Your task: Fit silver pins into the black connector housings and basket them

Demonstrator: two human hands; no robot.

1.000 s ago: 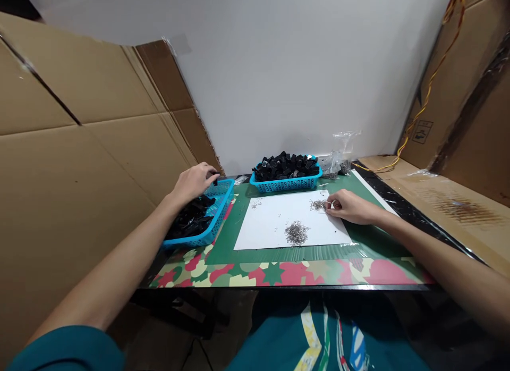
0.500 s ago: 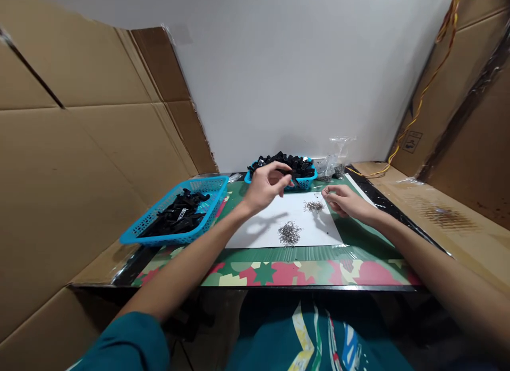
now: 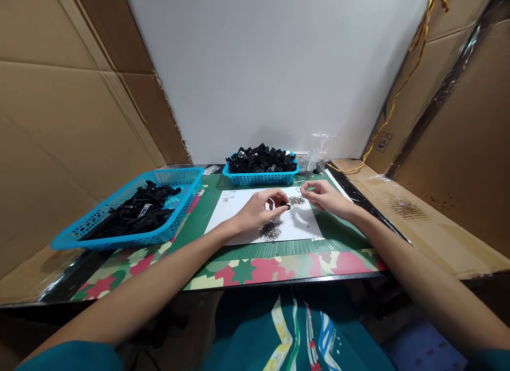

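Head: piece (image 3: 286, 205) in left fingers (image 3: 275, 192) (small, black).

Over the white sheet (image 3: 221, 214), a narrow gap parts the left hand (image 3: 258, 211) from the right hand (image 3: 327, 197), with open air above both. A low sweep across the paper would meet two piles of tiny metal parts (image 3: 271, 232), the nearer one just beside the left hand. Leftward, a strip of green mat (image 3: 195, 216) offers a lane, but the large basket's (image 3: 194, 193) raised rim bars a low path beyond it. Behind the sheet, the heaped smaller basket (image 3: 261, 178) and a plastic bag (image 3: 309, 162) (crumpled, beside it) obstruct low reaches toward the wall (image 3: 255, 68).
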